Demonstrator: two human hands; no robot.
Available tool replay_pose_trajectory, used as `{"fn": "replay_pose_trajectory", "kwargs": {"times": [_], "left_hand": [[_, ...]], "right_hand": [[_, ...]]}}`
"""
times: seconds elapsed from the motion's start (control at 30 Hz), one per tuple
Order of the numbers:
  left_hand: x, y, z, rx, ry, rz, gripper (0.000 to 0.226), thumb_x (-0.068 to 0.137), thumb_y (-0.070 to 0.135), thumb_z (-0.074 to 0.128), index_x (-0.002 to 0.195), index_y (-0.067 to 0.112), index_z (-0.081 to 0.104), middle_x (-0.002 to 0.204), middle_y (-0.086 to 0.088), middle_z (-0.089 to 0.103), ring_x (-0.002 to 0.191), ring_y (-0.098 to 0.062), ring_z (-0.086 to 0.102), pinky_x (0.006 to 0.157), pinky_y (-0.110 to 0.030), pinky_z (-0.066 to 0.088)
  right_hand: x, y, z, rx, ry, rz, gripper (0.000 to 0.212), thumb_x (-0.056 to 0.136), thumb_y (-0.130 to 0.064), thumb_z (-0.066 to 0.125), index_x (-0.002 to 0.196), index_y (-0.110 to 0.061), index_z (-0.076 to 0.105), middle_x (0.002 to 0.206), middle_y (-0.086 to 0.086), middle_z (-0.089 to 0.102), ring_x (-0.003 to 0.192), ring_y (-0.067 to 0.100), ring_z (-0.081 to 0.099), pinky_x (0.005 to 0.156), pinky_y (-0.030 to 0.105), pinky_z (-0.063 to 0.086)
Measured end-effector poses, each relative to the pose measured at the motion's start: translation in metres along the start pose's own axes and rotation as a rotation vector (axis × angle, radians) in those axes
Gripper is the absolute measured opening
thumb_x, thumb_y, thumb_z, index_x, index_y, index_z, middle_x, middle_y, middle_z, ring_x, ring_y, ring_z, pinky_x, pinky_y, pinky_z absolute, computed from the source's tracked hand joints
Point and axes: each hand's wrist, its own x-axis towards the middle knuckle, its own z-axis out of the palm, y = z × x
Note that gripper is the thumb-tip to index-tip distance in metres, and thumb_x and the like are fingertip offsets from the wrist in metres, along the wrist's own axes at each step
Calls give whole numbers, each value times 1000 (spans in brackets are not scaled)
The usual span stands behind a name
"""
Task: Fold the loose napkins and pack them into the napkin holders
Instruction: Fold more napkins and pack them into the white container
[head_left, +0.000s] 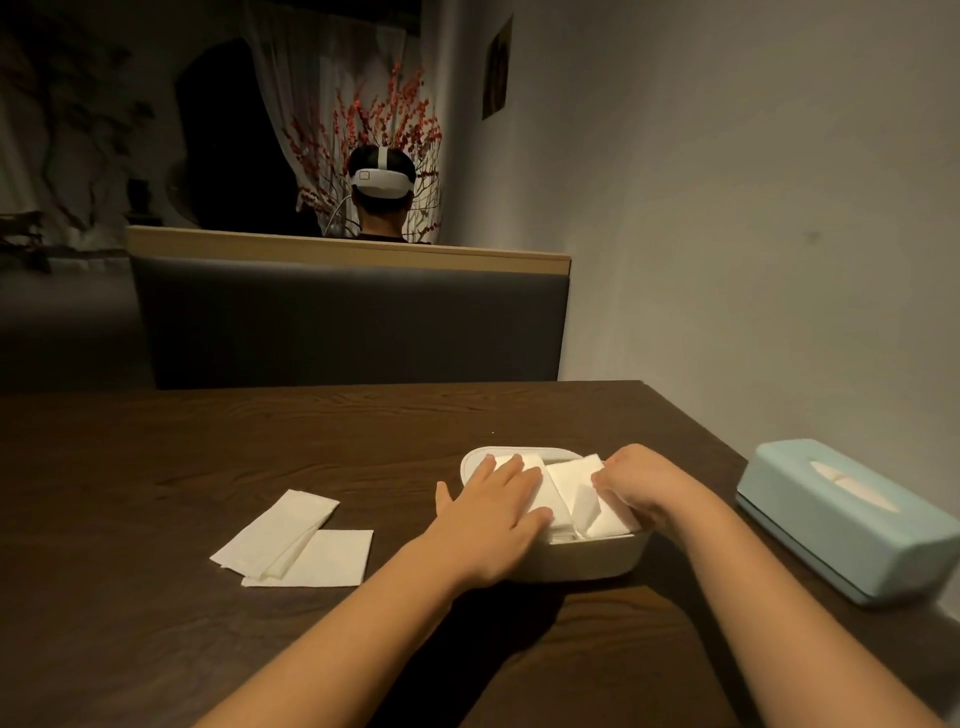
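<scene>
My left hand (493, 506) lies flat, fingers spread, pressing the packed napkins (566, 499) inside the white holder (582, 564). My right hand (641, 480) seems to pinch one, curled. I should tuck gently. Loose napkins (296, 545) wait left of the holder.

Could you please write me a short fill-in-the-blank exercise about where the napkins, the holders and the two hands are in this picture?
1. Both hands are over the open white oval holder, which is packed with folded ____ napkins.
2. The left hand lies ____ on the napkins in it, fingers straight.
3. The loose folded napkins lie on the dark wooden table to the ____ of that holder.
4. The closed rectangular holder by the right hand is light ____.

Missing words: white; flat; left; blue
</scene>
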Motion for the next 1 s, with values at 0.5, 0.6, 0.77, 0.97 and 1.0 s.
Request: {"fn": "replay_pose_trajectory", "kwargs": {"times": [0.5, 0.6, 0.77, 0.97, 1.0], "left_hand": [[-27, -40, -29, -281, 549, 5, 2, 96, 34, 60, 95, 36, 61, 90, 20, 61, 96, -5, 54, 91, -33, 50], [-40, -64, -36, -291, 545, -55, 4, 97, 33, 61, 95, 36, 59, 97, 16, 64, 97, -6, 55, 90, -29, 51], [-62, -120, -39, -221, 503, -173, 7, 95, 33, 61, 96, 40, 60, 95, 20, 63, 103, -3, 54, 95, -39, 49], [-83, -191, -30, -255, 548, -419, 12, 90, 31, 63, 87, 41, 58, 90, 21, 63, 104, -7, 54, 93, -42, 49], [-85, -199, -28, -286, 559, -445, 12, 90, 31, 63, 88, 41, 57, 91, 22, 62, 105, -8, 54, 93, -42, 50]], "right_hand": [[-60, -75, 56, 223, 71, -551, 10, 91, -16, 69, 88, -25, 68, 89, -6, 68, 86, 11, 64, 74, 24, 55], [-61, -94, 81, 227, 28, -565, 9, 92, -18, 68, 90, -27, 67, 92, -6, 66, 88, 10, 63, 75, 22, 53], [-54, -117, 128, 123, -49, -576, 8, 93, -21, 66, 92, -29, 65, 94, -8, 65, 88, 6, 60, 72, 19, 50], [-45, -135, 179, -178, -145, -569, 17, 94, -25, 60, 111, -26, 62, 110, -5, 62, 99, 12, 58, 86, 27, 50], [-44, -138, 184, -228, -158, -577, 26, 94, -28, 60, 119, -23, 61, 117, -3, 60, 105, 14, 57, 89, 27, 48]]}}
